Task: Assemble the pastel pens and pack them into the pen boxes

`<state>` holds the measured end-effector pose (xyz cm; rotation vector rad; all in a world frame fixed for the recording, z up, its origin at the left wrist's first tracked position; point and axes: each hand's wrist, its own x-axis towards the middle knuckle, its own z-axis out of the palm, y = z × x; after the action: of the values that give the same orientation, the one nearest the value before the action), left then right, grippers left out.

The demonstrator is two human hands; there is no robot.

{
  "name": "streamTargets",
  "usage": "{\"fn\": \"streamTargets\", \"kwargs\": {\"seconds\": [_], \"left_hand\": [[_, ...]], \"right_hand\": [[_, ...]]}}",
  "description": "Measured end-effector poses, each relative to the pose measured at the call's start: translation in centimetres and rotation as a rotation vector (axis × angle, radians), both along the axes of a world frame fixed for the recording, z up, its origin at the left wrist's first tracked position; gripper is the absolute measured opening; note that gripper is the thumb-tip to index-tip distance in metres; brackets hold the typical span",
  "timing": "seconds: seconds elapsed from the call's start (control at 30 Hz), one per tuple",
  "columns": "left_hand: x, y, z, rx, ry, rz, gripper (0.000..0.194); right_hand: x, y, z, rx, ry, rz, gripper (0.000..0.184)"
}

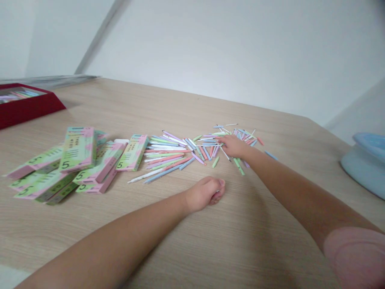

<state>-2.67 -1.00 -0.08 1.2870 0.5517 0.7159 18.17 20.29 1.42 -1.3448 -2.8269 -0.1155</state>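
- We see our right hand stretched over a loose scatter of slim pastel sticks, toward the far edge of the table. Its fingers point left and down among them; whether they pinch one, we cannot tell.
- Our left hand rests nearer to us, below the scatter, its fingers curled into a narrow, loose fist. We cannot see inside it.
- The scatter mixes white, blue, green, lilac and coral pieces, long and short, some with dark tips. They cross one another at many angles, partly hidden under our right hand.
- A short green piece lies between our two hands, and a blue piece lies apart, toward the table's right edge.
- To the left of the scatter, longer pastel pens lie roughly side by side, fanned out.
- At their left ends we find a single green-and-pink carton marked 5.
- Farther toward the table's left side, similar cartons are heaped, some tilted across others.
- Beyond the heap, toward the far left of the table, we see a dark red box with pastel sticks inside.
- Past the right edge shows a rounded pale blue object, blurred.
- A pink sleeve covers our upper right arm.
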Motion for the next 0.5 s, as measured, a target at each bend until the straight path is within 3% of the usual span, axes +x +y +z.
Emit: {"fn": "streamTargets", "kwargs": {"seconds": [0.2,0.3,0.5], "left_hand": [[0.0,-0.4,0.9,-0.01,-0.004,-0.017,0.042],[-0.1,-0.4,0.9,-0.019,-0.01,-0.02,0.042],[-0.1,-0.3,0.8,0.009,-0.041,-0.046,0.039]], "right_hand": [[0.0,-1.3,-0.2,0.064,0.086,-0.033,0.042],[-1.8,-1.0,-0.7,0.087,0.141,-0.031,0.043],[-5.2,-1.2,-2.0,0.017,0.173,0.1,0.047]]}}
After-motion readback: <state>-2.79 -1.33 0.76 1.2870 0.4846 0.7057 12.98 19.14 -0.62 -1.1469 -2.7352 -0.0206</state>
